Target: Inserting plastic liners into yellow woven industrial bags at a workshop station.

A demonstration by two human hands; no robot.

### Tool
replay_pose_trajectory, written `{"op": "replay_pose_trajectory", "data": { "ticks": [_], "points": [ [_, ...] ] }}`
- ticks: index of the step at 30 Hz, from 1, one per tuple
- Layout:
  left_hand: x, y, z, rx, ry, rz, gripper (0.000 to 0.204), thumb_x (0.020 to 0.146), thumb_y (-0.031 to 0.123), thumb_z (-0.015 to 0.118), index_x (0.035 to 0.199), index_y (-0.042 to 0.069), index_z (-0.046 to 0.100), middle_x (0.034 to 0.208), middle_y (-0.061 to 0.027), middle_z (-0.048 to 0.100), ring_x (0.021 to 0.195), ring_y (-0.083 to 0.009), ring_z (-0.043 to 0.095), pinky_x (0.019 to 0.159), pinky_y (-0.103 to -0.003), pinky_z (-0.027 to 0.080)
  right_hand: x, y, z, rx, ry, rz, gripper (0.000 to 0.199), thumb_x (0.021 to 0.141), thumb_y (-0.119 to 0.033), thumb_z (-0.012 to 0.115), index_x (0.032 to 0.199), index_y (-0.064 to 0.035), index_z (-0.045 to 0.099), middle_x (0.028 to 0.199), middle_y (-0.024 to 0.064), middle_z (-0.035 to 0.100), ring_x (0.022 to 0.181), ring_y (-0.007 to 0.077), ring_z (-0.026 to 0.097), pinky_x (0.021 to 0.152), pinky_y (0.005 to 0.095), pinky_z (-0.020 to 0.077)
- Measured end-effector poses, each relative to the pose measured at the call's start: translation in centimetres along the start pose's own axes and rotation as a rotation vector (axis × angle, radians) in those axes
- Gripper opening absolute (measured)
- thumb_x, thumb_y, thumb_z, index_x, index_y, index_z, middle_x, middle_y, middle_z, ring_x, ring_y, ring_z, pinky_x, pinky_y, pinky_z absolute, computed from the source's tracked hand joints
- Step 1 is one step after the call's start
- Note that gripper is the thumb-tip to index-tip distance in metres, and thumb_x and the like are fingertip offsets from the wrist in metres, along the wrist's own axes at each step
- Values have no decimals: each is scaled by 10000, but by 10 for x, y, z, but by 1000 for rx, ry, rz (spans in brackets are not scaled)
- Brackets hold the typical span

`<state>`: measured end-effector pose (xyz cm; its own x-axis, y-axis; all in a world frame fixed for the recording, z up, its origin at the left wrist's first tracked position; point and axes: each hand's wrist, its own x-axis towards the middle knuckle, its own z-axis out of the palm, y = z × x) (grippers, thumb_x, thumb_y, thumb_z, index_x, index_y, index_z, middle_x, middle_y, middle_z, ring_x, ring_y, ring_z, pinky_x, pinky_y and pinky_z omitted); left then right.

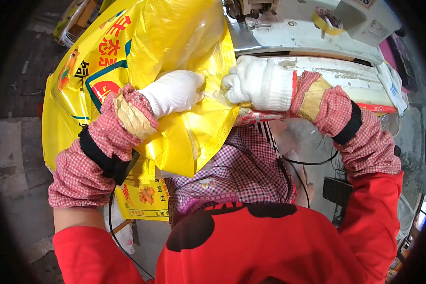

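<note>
A large yellow woven plastic sack (175, 42) with red and dark printing hangs in loose folds in front of me, spreading to the left. My left hand (175, 92), in a white knit glove, is closed on a fold of it near the middle. Close by, my right hand (255, 84), also gloved in white, has its fingers curled on the sack's right edge. A short stretch of yellow plastic lies between the two hands. The fingertips are partly hidden by the gloves and folds.
Beyond my hands, a sewing machine part (251, 9) stands on a pale worktop (293, 40). A tape roll (327, 21) and a grey box (364, 22) sit at the back right. A white glove (392, 87) hangs over the ledge's right end. Black cables (312, 164) loop below.
</note>
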<state>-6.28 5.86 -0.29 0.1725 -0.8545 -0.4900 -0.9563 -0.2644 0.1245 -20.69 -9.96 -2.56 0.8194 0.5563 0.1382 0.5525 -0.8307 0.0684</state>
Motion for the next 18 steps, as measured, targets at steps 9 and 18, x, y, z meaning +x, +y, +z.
{"op": "replay_pose_trajectory", "data": {
  "ticks": [9,18],
  "points": [
    [-1,-4,1,-32,-10,21,240,853,227,596,901,-6,565,879,-243,621,878,-433,585,758,-477,459,6,4,2,-22,-88,55,191,763,-164,603,942,-161,669,847,53,649,824,274,643,713,385,534],
    [-1,-9,5,-70,27,35,225,848,209,597,906,-5,555,856,-234,619,845,-433,586,732,-471,460,-6,7,0,125,130,59,120,607,-164,638,707,-136,578,755,42,608,792,257,615,765,370,483]
  ]
}}
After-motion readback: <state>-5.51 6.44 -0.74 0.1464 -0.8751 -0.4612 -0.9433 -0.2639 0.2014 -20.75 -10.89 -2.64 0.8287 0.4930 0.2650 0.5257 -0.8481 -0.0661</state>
